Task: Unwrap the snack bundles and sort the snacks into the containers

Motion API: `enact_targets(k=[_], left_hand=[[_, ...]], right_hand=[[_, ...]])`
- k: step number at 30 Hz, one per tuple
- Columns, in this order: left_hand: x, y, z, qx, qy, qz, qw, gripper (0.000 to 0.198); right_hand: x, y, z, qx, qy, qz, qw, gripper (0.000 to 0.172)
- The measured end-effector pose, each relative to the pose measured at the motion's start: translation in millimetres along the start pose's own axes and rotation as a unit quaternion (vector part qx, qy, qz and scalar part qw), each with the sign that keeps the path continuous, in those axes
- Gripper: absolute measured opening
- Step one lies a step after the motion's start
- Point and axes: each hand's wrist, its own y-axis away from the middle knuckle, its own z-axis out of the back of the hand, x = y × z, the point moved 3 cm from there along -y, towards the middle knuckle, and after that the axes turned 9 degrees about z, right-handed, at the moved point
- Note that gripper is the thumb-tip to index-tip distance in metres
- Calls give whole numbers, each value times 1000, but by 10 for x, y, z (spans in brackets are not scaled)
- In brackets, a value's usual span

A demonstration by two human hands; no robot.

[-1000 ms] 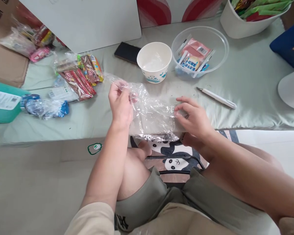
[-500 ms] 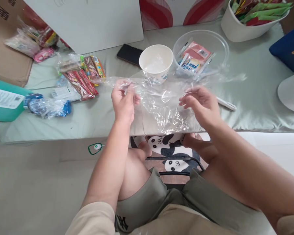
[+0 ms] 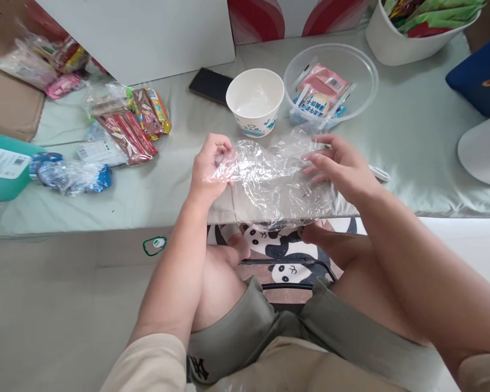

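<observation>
A crumpled clear plastic bag point(image 3: 269, 174) stretches between my hands at the front of the cloth-covered surface. The fingers of my left hand point(image 3: 213, 166) are curled around its left side. On the other side, my right hand point(image 3: 345, 169) grips the bag with bent, slightly spread fingers. Just behind the bag stands a white paper cup point(image 3: 255, 122) with a teal print, upright. A clear plastic bowl point(image 3: 369, 87) beside the cup holds several wrapped snack packets point(image 3: 324, 87), one pink and one blue and white.
Snack packs point(image 3: 126, 136) and a blue wrapped bundle point(image 3: 73, 175) lie at left, near a green container point(image 3: 4, 177). A phone point(image 3: 210, 85) lies behind the cup. White boxes stand at the back. At right are a white bin point(image 3: 416, 46), a blue item point(image 3: 476, 81) and a white container point(image 3: 484, 149).
The bag has come down and bunched up between my hands, away from the cup, whose front now shows fully. My left hand has turned and closed more around the plastic.
</observation>
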Motion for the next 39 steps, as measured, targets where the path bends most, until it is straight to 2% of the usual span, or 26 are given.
enact_targets(k=[3,7,8,13,18,20,22,23,25,28,30,34,39], left_hand=[[-41,13,-54,57,30,9,998,42],[-49,13,-26,51,36,20,998,49],[-45,12,-8,45,41,24,998,48],[-76,24,84,6,94,23,995,37],[-122,32,80,6,81,45,996,38],[-101,13,82,8,59,54,997,43],[-67,-18,99,10,46,46,998,48],[-51,-34,113,11,49,34,998,51],[-23,-63,141,15,62,13,998,55],[-5,-78,173,19,66,-2,998,45],[2,-68,176,28,69,24,997,37],[10,-36,158,66,88,121,986,29],[-9,-56,206,48,126,158,978,24]], right_hand=[[-74,-87,10,-11,-3,-43,999,52],[-102,-146,8,21,20,10,1000,21],[-88,-139,15,14,15,30,999,19],[34,-8,83,-69,-73,106,989,31],[105,73,38,-22,-115,132,984,57],[122,67,22,-34,-70,136,988,44],[143,53,26,-67,-25,142,987,25],[152,46,36,-87,-16,146,985,21],[155,36,68,-122,-21,145,982,20],[140,37,120,-135,-12,138,981,21],[130,54,144,-121,5,130,984,21],[143,111,160,-94,-16,147,985,22],[173,150,174,-103,-80,146,981,23]])
